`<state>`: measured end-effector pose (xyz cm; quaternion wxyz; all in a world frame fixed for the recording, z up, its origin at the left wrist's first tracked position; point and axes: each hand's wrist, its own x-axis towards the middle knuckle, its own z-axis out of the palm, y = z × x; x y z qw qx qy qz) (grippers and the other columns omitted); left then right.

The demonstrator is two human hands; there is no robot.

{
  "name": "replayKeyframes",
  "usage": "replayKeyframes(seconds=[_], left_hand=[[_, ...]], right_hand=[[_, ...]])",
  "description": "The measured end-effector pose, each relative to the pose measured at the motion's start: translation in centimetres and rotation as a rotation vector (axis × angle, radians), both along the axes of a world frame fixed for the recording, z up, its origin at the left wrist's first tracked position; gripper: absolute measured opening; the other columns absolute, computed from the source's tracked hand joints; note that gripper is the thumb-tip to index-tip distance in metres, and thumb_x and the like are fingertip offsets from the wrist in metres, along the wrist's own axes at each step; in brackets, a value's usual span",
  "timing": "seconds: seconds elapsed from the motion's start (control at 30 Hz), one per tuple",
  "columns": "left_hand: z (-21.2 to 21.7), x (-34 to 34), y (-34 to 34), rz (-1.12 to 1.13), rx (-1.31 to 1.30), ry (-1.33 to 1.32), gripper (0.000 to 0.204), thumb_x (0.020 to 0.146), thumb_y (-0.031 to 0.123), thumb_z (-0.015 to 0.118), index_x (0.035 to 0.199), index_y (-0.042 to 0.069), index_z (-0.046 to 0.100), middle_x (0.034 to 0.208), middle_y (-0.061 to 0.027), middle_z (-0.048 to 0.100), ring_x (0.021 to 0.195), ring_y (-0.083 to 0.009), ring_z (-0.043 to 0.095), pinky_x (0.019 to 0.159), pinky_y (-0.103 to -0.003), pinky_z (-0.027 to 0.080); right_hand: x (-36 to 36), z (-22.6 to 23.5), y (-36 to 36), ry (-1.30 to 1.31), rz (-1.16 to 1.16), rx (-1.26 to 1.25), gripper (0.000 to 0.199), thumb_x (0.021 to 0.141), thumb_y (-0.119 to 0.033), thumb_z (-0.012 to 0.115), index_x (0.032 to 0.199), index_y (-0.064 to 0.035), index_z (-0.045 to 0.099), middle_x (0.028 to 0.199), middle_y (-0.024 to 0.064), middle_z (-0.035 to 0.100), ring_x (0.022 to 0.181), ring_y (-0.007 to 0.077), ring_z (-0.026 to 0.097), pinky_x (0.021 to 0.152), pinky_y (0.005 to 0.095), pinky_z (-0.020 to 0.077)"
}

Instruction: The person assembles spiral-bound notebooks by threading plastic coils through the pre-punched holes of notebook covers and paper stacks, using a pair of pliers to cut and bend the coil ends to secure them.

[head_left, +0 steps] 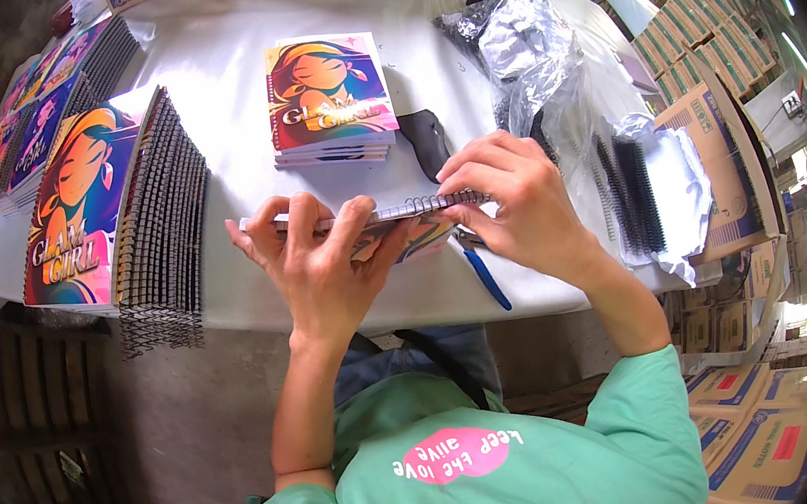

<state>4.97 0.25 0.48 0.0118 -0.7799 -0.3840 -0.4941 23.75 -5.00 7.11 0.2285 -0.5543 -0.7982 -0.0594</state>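
Above the table's near edge, a spiral notebook point(419, 235) is held edge-up, its colourful cover partly hidden by my fingers. My left hand point(315, 253) is closed around its left part, thumb on the cover side. My right hand point(515, 193) pinches the right end of the dark spiral coil point(438, 201), which runs along the upper edge. Just below the right hand lie pliers with a blue handle point(488, 280), their head partly covered. Beyond the hands sits a short stack of loose covers and pages point(328, 90) with the same illustrated front.
A tall stack of bound notebooks point(82, 216) stands at the left, with more stacks point(35, 126) behind. A dark curved object point(426, 138) lies near the right hand. Plastic bags point(528, 50), black coils point(630, 189) and a cardboard box point(721, 168) are on the right.
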Motion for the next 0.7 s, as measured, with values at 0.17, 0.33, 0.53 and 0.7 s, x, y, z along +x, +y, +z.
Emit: replayKeyframes(seconds=[0.17, 0.33, 0.53, 0.7], left_hand=[[0.0, 0.0, -0.1, 0.011, -0.002, 0.026, 0.034, 0.060, 0.041, 0.080, 0.079, 0.017, 0.065, 0.072, -0.0007, 0.042, 0.085, -0.0218, 0.038, 0.080, -0.038, 0.028], [-0.2, -0.2, 0.0, 0.011, 0.005, 0.030, 0.033, 0.061, 0.040, 0.080, 0.079, 0.017, 0.065, 0.073, -0.0011, 0.041, 0.086, -0.0221, 0.038, 0.079, -0.038, 0.029], [-0.2, -0.1, -0.1, 0.011, -0.034, 0.031, 0.032, 0.061, 0.042, 0.079, 0.078, 0.019, 0.064, 0.077, -0.0012, 0.042, 0.090, -0.0235, 0.039, 0.082, -0.047, 0.028], [-0.6, -0.3, -0.1, 0.000, -0.093, 0.052, 0.032, 0.063, 0.047, 0.075, 0.077, 0.021, 0.063, 0.083, -0.0008, 0.044, 0.097, -0.0256, 0.040, 0.088, -0.061, 0.025]], right_hand=[[-0.7, -1.3, 0.5, 0.281, -0.024, -0.111, 0.016, 0.070, -0.013, 0.072, 0.079, -0.0058, 0.060, 0.084, 0.0048, 0.061, 0.083, 0.0278, 0.059, 0.072, 0.0391, 0.0443], [-1.0, -0.1, 0.6, 0.299, -0.044, -0.235, 0.017, 0.069, -0.008, 0.072, 0.082, -0.0047, 0.061, 0.081, 0.0050, 0.061, 0.081, 0.0273, 0.059, 0.071, 0.0383, 0.0459], [-1.0, 0.1, 1.2, 0.281, 0.028, -0.218, 0.022, 0.067, -0.005, 0.073, 0.088, -0.0077, 0.067, 0.083, 0.0050, 0.062, 0.076, 0.0245, 0.059, 0.067, 0.0331, 0.0473], [-1.4, -0.7, 1.1, 0.367, 0.055, -0.122, 0.018, 0.062, -0.009, 0.078, 0.078, -0.0086, 0.068, 0.081, 0.0049, 0.061, 0.077, 0.0221, 0.057, 0.068, 0.0309, 0.0461]])
